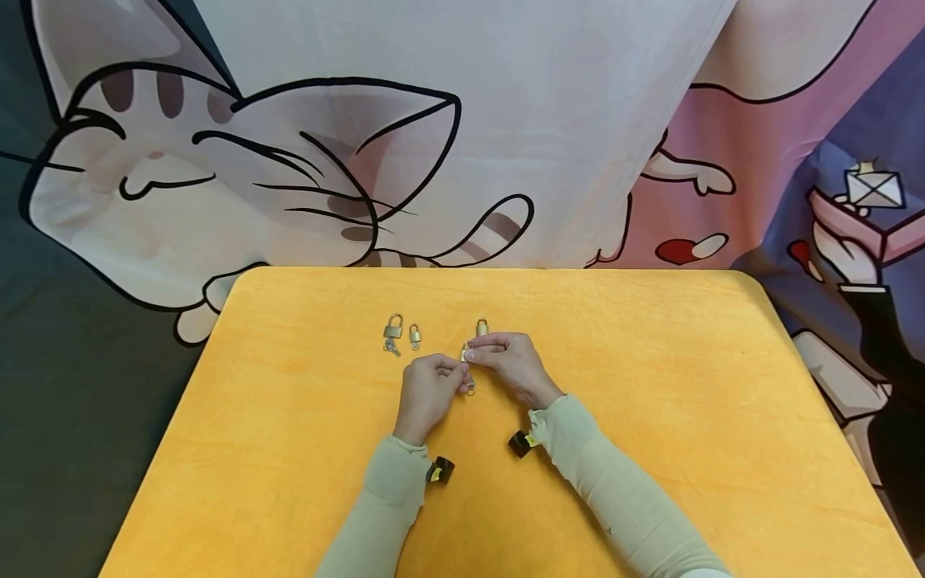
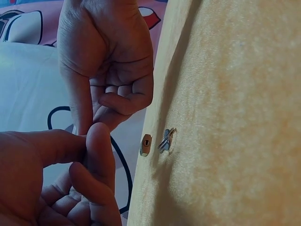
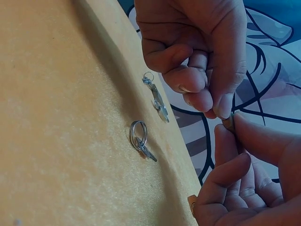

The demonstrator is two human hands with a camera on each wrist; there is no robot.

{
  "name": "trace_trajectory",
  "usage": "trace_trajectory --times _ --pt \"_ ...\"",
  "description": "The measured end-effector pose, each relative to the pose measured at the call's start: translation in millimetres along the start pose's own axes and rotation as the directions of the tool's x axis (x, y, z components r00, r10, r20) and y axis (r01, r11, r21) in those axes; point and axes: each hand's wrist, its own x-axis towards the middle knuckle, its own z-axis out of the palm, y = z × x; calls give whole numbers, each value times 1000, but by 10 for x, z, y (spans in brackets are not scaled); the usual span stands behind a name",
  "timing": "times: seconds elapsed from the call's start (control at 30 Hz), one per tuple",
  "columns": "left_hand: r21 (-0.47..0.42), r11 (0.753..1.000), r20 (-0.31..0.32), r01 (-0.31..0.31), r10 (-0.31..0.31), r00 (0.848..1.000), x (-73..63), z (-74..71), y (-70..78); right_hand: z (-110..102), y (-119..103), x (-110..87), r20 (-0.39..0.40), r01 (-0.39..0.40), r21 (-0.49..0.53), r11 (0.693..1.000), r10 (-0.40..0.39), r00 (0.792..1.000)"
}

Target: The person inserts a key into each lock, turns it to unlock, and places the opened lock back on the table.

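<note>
The left hand (image 1: 425, 395) and right hand (image 1: 516, 365), fingertips close together, both pinch a small padlock (image 3: 229, 124) above the yellow surface (image 1: 289, 449). A key ring (image 3: 132, 137) (key attached) lies near them; a second padlock (image 1: 482, 327) sits just beyond the right hand.

A small brass-toned metal piece (image 3: 228, 123) is pinched between the fingertips of the left hand (image 1: 431, 391) and the right hand (image 1: 517, 365), raised off the yellow tabletop (image 1: 289, 449); most of its body (its exact shape included) is hidden by the fingers. Just beside the left hand, a silver key ring (image 3: 145, 149) is laid on the tabletop, its loop tilted up and flat metal attached. Beyond the right hand's fingers, a brass padlock (image 1: 482, 327) is set down, its keyhole shown in the left wrist view.
</note>
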Motion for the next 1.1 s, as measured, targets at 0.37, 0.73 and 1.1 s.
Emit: trace_trajectory --times 0.37,0.73,1.1 --pt "38 999 -32 -21 22 999 -14 16 1 0 3 -2 10 0 -4 1000 0 1000" --pt "57 998 -40 -33 35 999 -16 26 -2 -5 9 8 5 -5 -12 1000 5 1000" --pt "76 996 -55 -37 41 998 -17 28 13 4 20 9 0 -4 -22 1000 4 1000"
